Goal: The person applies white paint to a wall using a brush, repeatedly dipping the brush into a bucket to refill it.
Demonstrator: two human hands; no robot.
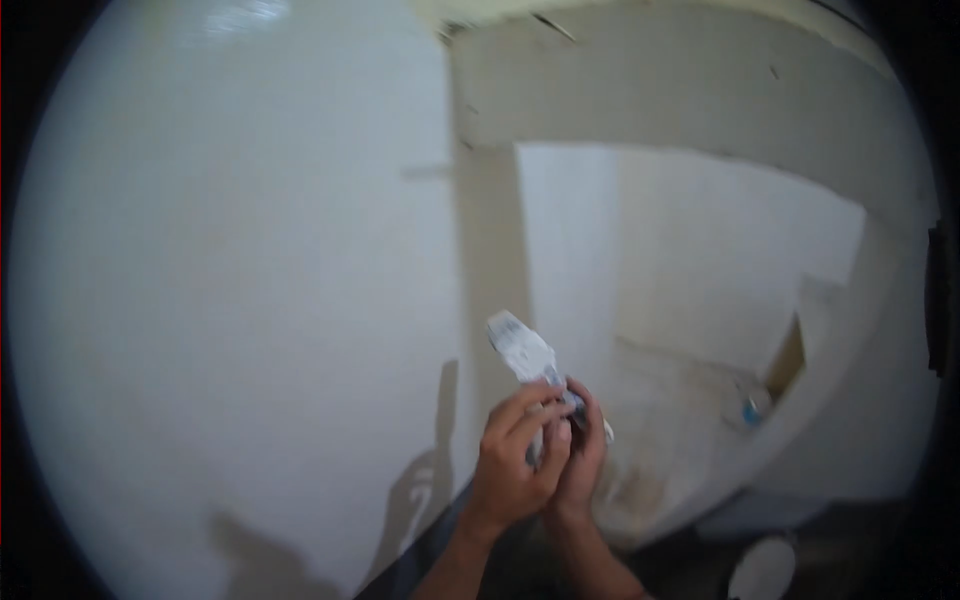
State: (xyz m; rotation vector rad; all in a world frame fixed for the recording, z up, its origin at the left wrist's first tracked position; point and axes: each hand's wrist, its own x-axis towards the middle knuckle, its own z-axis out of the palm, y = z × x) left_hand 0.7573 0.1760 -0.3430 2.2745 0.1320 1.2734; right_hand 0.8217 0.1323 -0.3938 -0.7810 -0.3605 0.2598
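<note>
Both hands are together at the lower middle of the head view, around the handle end of a scraper-like tool (523, 347). Its blade is coated in white material and points up and to the left. My left hand (517, 460) has its fingers bent over the tool's handle. Close against it on the right, my right hand (582, 450) is wrapped round the same handle, with a whitish end showing past its fingers. The hands cover most of the handle.
A smooth white wall (240, 250) fills the left side, with shadows low down. To the right is a wall opening with a grey beam (640, 80) above. A container with blue (750, 410) sits inside it. A round whitish object (763, 568) is at the bottom right.
</note>
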